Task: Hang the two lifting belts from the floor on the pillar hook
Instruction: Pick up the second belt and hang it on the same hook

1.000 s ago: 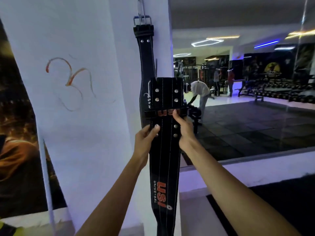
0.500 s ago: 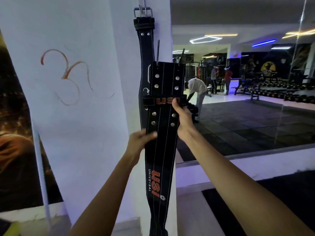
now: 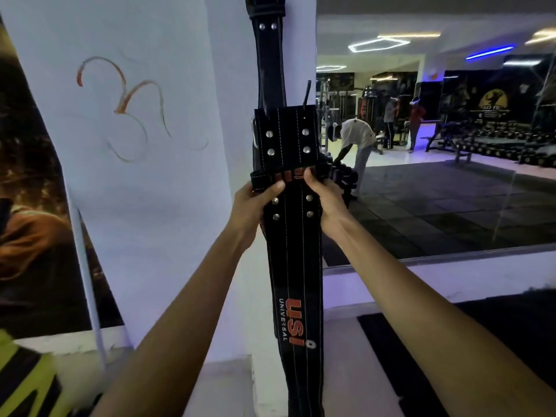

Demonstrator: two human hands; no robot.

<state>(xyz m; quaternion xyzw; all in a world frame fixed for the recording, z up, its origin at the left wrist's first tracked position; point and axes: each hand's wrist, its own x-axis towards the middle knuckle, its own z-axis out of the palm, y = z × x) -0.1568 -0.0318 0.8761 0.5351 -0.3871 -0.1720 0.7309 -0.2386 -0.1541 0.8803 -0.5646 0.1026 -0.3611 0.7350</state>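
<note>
A black lifting belt (image 3: 270,61) hangs flat against the white pillar (image 3: 168,182); its buckle end and the hook run off the top of the frame. In front of it I hold a second black belt (image 3: 296,266) upright, marked "USI UNIVERSAL" in orange. Its studded top end with buckle prongs overlaps the hanging belt. My left hand (image 3: 255,203) grips the left side of its keeper loop, thumb across the front. My right hand (image 3: 323,200) grips the right side at the same height. The belt's lower end drops out of view.
A large wall mirror (image 3: 436,145) to the right of the pillar reflects the gym floor, a dumbbell rack and three people. A dark poster (image 3: 33,191) covers the wall on the left. A white ledge (image 3: 421,281) runs under the mirror, with black floor mats below.
My left hand has slid up from the belt's lower edge to the keeper loop, level with the right hand. The view has shifted down, so the hanging belt's buckle has left the frame.
</note>
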